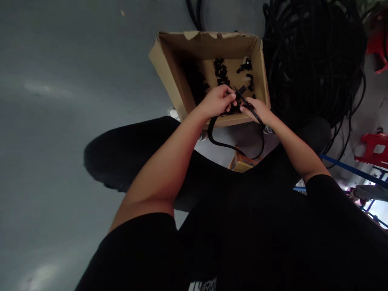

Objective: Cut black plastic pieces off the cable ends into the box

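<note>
- My left hand (217, 101) pinches a black strip (212, 131); weak pinch may slip.
- My right hand (260, 109) holds a dark tool (250, 107); its close tip may prick the left.

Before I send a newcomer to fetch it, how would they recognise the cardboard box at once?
Find the large heap of black coils; immediately left of it in the picture is the open, torn-edged cardboard box, by the left hand and right hand. Small black pieces lie inside. It is much larger than the yellowish box below it.
</note>
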Demonstrator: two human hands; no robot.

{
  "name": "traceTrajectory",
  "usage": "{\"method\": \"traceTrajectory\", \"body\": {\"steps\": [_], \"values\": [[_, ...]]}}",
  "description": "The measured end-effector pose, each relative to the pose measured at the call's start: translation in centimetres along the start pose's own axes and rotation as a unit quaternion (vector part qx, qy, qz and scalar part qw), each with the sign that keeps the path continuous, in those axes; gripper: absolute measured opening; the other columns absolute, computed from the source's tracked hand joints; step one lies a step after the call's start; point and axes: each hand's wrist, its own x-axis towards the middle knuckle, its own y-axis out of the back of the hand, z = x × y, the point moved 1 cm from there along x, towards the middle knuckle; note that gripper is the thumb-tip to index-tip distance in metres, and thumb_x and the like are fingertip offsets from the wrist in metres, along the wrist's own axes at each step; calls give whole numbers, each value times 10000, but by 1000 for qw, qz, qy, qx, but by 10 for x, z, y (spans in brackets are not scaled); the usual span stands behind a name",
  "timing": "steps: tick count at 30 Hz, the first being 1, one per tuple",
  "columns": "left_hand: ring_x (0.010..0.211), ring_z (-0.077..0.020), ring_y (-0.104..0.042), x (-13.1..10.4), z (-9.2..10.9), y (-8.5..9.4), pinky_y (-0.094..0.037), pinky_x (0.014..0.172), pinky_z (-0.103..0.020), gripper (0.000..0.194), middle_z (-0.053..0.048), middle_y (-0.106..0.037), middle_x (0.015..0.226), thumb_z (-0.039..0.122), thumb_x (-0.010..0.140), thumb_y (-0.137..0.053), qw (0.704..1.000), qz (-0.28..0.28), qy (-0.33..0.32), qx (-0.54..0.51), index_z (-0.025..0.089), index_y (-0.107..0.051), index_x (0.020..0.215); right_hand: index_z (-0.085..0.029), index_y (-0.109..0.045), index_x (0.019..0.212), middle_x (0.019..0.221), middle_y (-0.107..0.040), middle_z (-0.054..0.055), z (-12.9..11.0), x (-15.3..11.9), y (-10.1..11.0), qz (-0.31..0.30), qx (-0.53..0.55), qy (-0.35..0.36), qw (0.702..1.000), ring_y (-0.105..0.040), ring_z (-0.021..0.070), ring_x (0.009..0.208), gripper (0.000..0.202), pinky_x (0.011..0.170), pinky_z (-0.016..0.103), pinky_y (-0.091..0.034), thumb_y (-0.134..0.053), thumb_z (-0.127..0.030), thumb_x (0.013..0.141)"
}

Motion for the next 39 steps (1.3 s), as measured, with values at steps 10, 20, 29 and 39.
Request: {"method": "traceTrajectory", "body": {"steps": [10,20,29,39], "values": [[552,-143,-575,-10,12,0,-479,531,-252,262,-49,-763,777,220,983,-953,995,-47,66,-59,225,-698,923,-214,-770,1329,1247,-866,159,3,-1,-3,-15,1,11,1000,-779,339,1197,563,1181,513,-631,-763,-721,1085],[647,-169,-665,-6,9,3,-566,644,-261,272,-17,-738,777,202,963,-955,999,-12,35,-19,235,-686,944,-193,-783,1189,1110,-855,132,3,0,6,-30,-34,-18,999,-755,321,1061,541,1048,455,-614,-785,-716,1052],[1367,-403,-834,-2,-18,-5,-639,1248,-484,317,-126,-881,1247,435,1067,-974,967,95,-86,220,225,-792,1219,-204,-765,1181,1047,-848,131,-10,-2,-1,-6,-87,-87,992,-834,335,1104,305,1103,443,-623,-757,-506,1141],[1271,-382,-853,-7,-9,-9,-643,1236,-501,297,-122,-898,1221,315,1080,-843,933,74,-126,330,187,-846,1348,-161,-781,1235,948,-800,61,-15,-2,-1,-30,-45,-89,995,-808,261,947,268,1003,381,-602,-701,-368,1086]]}}
